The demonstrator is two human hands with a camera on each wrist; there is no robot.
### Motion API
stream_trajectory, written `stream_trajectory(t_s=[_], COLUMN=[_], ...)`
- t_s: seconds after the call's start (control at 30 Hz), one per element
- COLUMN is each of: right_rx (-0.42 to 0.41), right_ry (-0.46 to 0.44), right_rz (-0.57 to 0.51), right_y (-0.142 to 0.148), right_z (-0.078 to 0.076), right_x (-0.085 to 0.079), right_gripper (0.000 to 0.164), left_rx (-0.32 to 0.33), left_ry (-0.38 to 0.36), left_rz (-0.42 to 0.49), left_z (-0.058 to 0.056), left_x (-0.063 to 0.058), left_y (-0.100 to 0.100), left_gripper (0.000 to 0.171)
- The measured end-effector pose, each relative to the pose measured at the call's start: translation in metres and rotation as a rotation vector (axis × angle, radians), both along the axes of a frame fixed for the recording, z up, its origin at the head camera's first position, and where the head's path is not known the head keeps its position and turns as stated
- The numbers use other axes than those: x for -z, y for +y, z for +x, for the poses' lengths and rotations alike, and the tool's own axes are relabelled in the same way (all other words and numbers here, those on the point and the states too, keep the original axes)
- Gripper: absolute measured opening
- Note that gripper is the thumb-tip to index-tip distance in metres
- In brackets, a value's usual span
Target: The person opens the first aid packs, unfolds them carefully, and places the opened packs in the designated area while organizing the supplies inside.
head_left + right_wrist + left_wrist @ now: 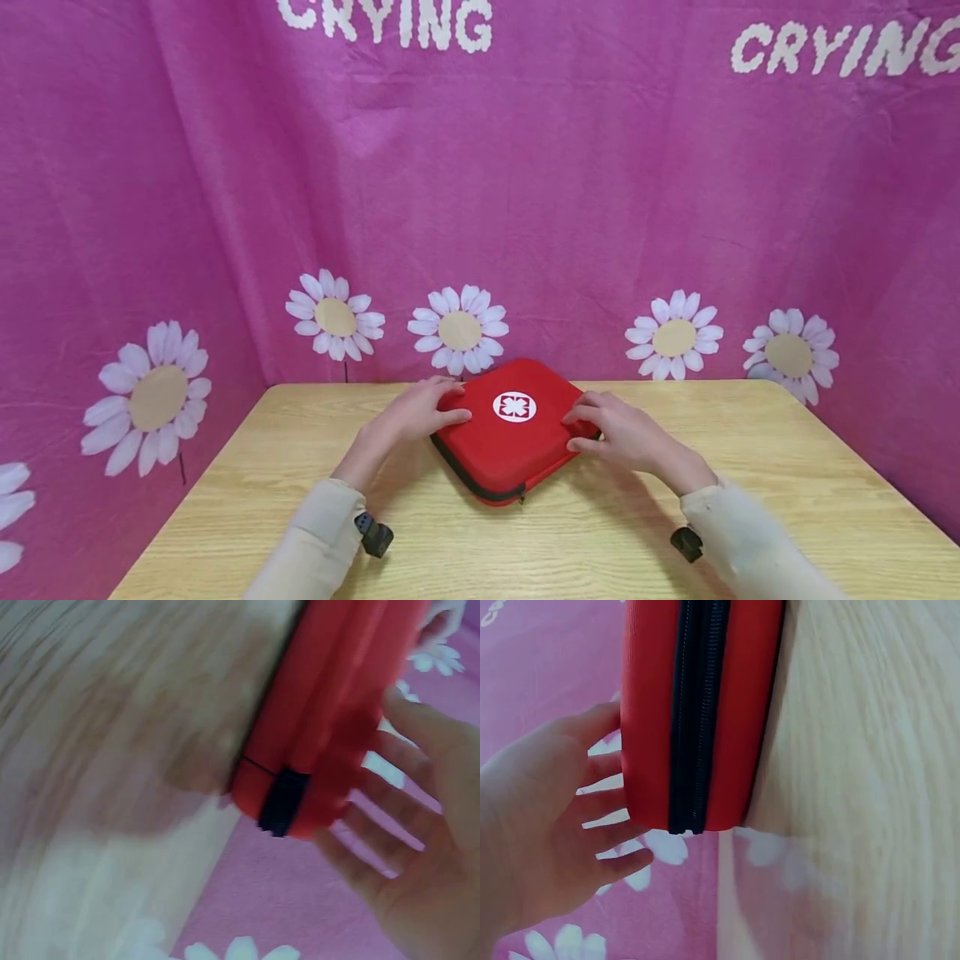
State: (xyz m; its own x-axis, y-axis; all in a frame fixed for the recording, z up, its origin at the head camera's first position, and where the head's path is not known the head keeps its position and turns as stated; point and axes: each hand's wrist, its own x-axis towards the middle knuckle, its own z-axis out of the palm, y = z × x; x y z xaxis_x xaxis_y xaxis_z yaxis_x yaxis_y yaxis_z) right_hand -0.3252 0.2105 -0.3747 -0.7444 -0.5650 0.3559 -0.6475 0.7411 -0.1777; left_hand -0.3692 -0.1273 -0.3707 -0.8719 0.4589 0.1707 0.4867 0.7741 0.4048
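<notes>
A red zip case (502, 454) with a round white emblem (515, 407) lies on the table, one corner pointing toward me. Its black zipper (700, 712) runs along the side in the left wrist view. My left hand (420, 408) touches the top near the left corner, thumb and fingers extended and apart. At the opposite corner my right hand (626, 429) rests its loosely bent fingers on the lid. The right wrist view shows those fingers (409, 724) along the top face, beside a short black zipper section (283, 802).
The light wooden table (300, 467) reaches back to a pink-purple cloth (555, 208) with daisies and white lettering, which also hangs along both sides. A small black device (373, 535) sits at the left wrist and another black device (686, 543) at the right.
</notes>
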Motion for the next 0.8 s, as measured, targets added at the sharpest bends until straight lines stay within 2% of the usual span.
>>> stream_trajectory(t_s=[0.1,0.23,0.4,0.5,0.63,0.8], right_rx=[0.018,-0.026,-0.092,-0.102,-0.095,-0.086], right_ry=[0.033,0.064,0.029,-0.014,-0.023,0.02], right_rz=[0.021,0.024,0.02,0.022,0.028,-0.014], right_y=[-0.001,0.003,0.01,0.013,0.012,0.0], right_z=[-0.006,-0.02,-0.035,-0.041,-0.041,-0.026], right_x=[0.004,0.006,0.003,0.002,0.002,0.0], right_gripper=[0.026,0.025,0.025,0.027,0.028,0.022], left_rx=[-0.02,-0.046,-0.036,-0.009,0.021,0.04], left_ry=[-0.074,-0.101,-0.162,-0.215,-0.249,-0.176], left_rz=[0.075,0.108,0.118,0.122,0.11,0.108], left_z=[0.0,0.003,0.005,0.005,0.004,0.001], left_x=[0.003,0.001,-0.004,-0.006,-0.006,-0.002], left_y=[-0.002,-0.004,-0.004,-0.004,-0.007,-0.012], left_gripper=[0.056,0.058,0.069,0.067,0.056,0.052])
